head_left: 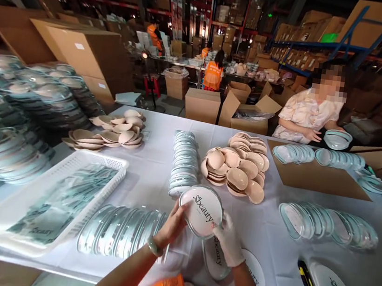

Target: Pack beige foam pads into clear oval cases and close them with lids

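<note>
My left hand [172, 227] and my gloved right hand [229, 243] together hold an oval clear case with a white "Sbeauty" lid [201, 211] above the white table [151, 175]. Two more "Sbeauty" cases [218, 259] lie flat just under my right hand. A row of clear cases on edge [123, 230] lies left of my left hand. Another stack of cases [184, 161] runs away from me behind the held one, next to a heap of beige pads [239, 166].
A white basket of printed packets [53, 200] sits at the left, with tall case stacks [11, 114] beyond. More case rows [328, 225] lie right. A seated person [313, 110] holds a case across the table. Cardboard boxes [203, 104] stand behind.
</note>
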Motion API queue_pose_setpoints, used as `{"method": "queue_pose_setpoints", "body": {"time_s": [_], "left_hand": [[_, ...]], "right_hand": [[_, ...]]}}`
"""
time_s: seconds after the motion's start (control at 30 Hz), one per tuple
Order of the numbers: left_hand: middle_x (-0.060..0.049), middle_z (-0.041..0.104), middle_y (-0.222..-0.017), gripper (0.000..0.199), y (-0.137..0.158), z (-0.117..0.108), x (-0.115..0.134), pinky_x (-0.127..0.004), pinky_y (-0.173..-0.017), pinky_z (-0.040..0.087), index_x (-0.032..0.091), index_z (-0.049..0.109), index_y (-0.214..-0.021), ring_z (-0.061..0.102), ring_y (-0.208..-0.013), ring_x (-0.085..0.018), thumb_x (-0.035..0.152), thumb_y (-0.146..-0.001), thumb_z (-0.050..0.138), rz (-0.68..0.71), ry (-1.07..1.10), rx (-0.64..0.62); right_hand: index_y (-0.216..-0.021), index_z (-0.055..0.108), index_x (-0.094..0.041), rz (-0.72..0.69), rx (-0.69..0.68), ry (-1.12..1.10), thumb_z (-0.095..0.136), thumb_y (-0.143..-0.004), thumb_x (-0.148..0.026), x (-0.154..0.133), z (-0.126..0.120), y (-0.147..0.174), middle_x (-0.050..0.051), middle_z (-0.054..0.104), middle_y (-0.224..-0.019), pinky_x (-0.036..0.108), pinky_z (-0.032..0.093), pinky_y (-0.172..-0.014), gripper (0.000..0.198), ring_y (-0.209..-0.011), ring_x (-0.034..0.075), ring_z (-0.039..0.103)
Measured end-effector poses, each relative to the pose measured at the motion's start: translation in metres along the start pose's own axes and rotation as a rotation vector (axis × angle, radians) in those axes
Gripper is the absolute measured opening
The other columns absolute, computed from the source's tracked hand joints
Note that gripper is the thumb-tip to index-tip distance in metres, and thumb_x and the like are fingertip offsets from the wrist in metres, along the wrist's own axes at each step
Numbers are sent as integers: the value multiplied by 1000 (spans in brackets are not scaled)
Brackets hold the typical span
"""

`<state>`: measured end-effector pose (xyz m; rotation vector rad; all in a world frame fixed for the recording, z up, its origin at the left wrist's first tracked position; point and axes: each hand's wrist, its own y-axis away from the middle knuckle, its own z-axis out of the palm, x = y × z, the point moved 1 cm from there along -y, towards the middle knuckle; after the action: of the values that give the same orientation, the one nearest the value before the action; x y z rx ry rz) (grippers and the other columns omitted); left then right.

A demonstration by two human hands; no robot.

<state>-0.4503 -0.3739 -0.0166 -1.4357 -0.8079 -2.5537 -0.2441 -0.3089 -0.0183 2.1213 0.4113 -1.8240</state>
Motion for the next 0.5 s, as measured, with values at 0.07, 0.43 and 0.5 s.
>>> {"method": "queue_pose_setpoints", "body": {"time_s": [0.07,0.43,0.5], "left_hand": [[-12,47,-166,115,1,-25,32,-51,-123,45,32,39,-162,39,-156,-40,49,-64,95,173,-167,-107],[-14,62,-141,64,-91,-161,158,-50,-102,59,24,57,-136,64,-126,-35,35,-76,73,555,-1160,-75],[-16,62,-134,71,-135,-200,177,-51,-103,57,20,54,-135,63,-125,-37,34,-69,77,520,-1146,104]], "right_hand": [[-123,64,-22,-203,-44,187,65,-79,-22,-15,7,-11,15,67,-135,46,61,-102,43,-125,30,67],[-148,51,-22,-821,-34,560,65,-87,-9,-24,89,-95,19,46,-162,48,53,-117,64,-152,30,46],[-150,49,-23,-737,18,506,62,-93,-16,-1,74,-98,18,51,-159,48,55,-116,60,-149,28,51]]}}
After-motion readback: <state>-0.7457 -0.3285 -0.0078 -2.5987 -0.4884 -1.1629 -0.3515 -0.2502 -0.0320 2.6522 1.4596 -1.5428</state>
